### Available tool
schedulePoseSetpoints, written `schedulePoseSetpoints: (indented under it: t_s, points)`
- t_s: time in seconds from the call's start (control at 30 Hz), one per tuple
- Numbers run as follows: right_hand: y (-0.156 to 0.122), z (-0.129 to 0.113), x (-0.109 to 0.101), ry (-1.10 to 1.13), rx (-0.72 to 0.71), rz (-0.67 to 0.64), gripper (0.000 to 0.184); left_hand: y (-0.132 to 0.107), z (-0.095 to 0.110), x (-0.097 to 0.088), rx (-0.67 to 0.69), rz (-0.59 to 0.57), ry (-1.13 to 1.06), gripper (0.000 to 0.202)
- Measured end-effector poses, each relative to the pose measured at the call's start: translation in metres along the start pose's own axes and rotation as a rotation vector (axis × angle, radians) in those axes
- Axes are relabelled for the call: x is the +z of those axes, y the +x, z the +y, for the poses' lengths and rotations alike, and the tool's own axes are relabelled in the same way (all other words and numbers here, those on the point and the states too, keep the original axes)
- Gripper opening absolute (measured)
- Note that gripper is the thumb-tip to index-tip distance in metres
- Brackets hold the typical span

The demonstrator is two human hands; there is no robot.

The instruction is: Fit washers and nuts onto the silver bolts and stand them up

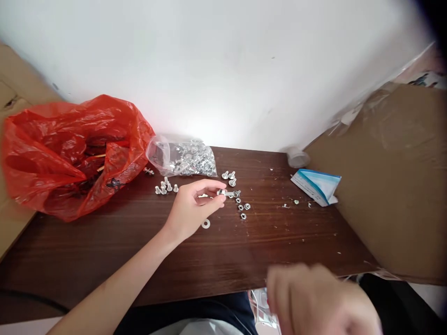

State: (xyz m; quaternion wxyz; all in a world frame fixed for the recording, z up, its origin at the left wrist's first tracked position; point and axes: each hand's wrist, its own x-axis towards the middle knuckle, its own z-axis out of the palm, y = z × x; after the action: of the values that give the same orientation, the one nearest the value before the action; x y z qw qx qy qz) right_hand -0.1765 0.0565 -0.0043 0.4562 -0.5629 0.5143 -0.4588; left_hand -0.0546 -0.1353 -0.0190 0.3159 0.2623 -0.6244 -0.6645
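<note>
On the dark wooden table the small hardware lies in countable clusters: five short bolts stand heads-down near the red plastic bag, three more bolts sit just beside the clear plastic bag that is packed with the same silver parts, and four loose nuts are strung out to the right of the left hand. One flat washer lies alone, just below that hand and near its heel. A single blue-and-white paper packet rests farther right, next to the large sheet of cardboard that leans over the table's right end, and a small round cap sits against the white wall. The left hand reaches forward from the lower left, forearm stretched diagonally across the table, wrist low and palm turned inward; its thumb and forefinger are pinched on one silver bolt, which points to the right, close above the tabletop, its far end near the topmost nut. The right hand hangs close to the camera at the bottom edge, off the front of the table – it is heavily blurred, so whether its fingers are curled around anything cannot be told. A few pale specks of debris are scattered across the wood between the nuts and the packet.
</note>
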Motion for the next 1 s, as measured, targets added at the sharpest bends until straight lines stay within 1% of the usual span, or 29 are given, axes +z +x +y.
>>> schedulePoseSetpoints:
  t_s: [0.03, 0.07, 0.1, 0.13, 0.2, 0.23, 0.3, 0.37, 0.5, 0.6, 0.7, 0.83, 1.0]
  points:
    - [0.018, 0.006, -0.007, -0.063, -0.071, 0.257, 0.021, 0.001, -0.002, -0.001, -0.007, 0.012, 0.014, 0.025]
    - [0.038, 0.011, -0.013, -0.154, -0.107, 0.460, 0.022, 0.003, -0.005, -0.001, -0.017, 0.026, 0.026, 0.026]
    - [0.059, 0.016, -0.018, -0.252, -0.126, 0.543, 0.021, 0.005, -0.008, -0.003, -0.027, 0.038, 0.035, 0.027]
    - [0.078, 0.021, -0.022, -0.339, -0.164, 0.561, 0.020, 0.007, -0.011, -0.004, -0.029, 0.051, 0.040, 0.028]
    - [0.110, 0.029, -0.026, -0.481, -0.245, 0.445, 0.019, 0.011, -0.015, -0.007, -0.027, 0.073, 0.039, 0.029]
    - [0.121, 0.034, -0.028, -0.511, -0.270, 0.409, 0.017, 0.012, -0.017, -0.008, -0.024, 0.084, 0.037, 0.029]
    - [0.131, 0.042, -0.029, -0.504, -0.294, 0.362, 0.015, 0.013, -0.018, -0.010, -0.023, 0.107, 0.041, 0.028]
    - [0.131, 0.051, -0.027, -0.437, -0.295, 0.345, 0.016, 0.014, -0.019, -0.011, -0.022, 0.129, 0.064, 0.027]
    - [0.126, 0.063, -0.023, -0.258, -0.215, 0.397, 0.016, 0.013, -0.024, -0.009, -0.018, 0.129, 0.132, 0.026]
    - [0.126, 0.066, -0.024, -0.193, -0.173, 0.432, 0.015, 0.012, -0.025, -0.006, -0.050, 0.113, 0.127, 0.031]
    - [0.127, 0.066, -0.028, -0.183, -0.173, 0.455, 0.015, 0.012, -0.023, -0.003, -0.105, 0.124, 0.016, 0.037]
    - [0.127, 0.066, -0.030, -0.166, -0.202, 0.461, 0.013, 0.012, -0.020, -0.002, -0.167, 0.153, -0.182, 0.034]
    - [0.127, 0.068, -0.027, -0.128, -0.251, 0.423, 0.012, 0.012, -0.021, -0.004, -0.165, 0.156, -0.212, 0.031]
